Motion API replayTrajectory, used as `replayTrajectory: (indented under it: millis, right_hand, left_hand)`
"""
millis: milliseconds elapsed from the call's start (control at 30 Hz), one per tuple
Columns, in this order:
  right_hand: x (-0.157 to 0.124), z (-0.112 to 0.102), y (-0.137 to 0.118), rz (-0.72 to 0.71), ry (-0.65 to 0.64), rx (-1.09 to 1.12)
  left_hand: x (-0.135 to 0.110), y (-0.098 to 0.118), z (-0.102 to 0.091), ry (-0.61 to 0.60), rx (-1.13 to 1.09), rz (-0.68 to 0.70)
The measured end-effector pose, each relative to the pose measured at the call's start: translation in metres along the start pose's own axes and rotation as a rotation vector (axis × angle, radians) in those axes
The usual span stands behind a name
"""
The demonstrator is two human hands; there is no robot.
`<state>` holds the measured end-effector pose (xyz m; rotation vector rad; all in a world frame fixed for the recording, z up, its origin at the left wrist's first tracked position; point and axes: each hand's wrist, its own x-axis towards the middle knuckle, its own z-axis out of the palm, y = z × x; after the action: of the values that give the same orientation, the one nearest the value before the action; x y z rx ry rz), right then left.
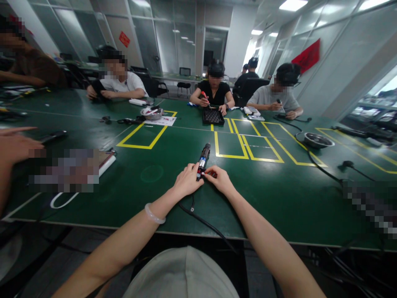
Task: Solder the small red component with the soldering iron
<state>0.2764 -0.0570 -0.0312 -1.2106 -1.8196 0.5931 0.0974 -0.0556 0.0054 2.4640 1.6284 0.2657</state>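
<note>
A dark, elongated power tool (204,156) lies on the green table in front of me, its tip pointing away. Silver and blue parts show along its open middle. My left hand (187,180) grips its near end from the left side. On the right, my right hand (219,178) pinches with thumb and forefinger at a small red part (203,174) on the tool. Fingers hide most of that spot. A black cord (206,223) runs from beneath my left hand over the table's front edge, and a small ring terminal (192,209) lies beside it.
Yellow tape rectangles (231,156) mark the green table (173,215). A metal bowl (318,140) and black cables stand to the right. Across the table a co-worker handles a black tray (213,116). Another person's hand (18,145) reaches in at left, near a blurred-out device.
</note>
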Motion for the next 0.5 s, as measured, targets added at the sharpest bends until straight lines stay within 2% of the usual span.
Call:
replayTrajectory:
  millis: [300,500]
  right_hand:
    - [-0.0008,-0.0009,0.0006,0.052,0.024,0.014]
    - [-0.0027,-0.0049,-0.0040,0.052,0.061,0.042]
  left_hand:
    - [0.0017,0.0000,0.0016,0.028,0.057,0.032]
    - [0.0076,0.0065,-0.0022,0.048,0.091,-0.001]
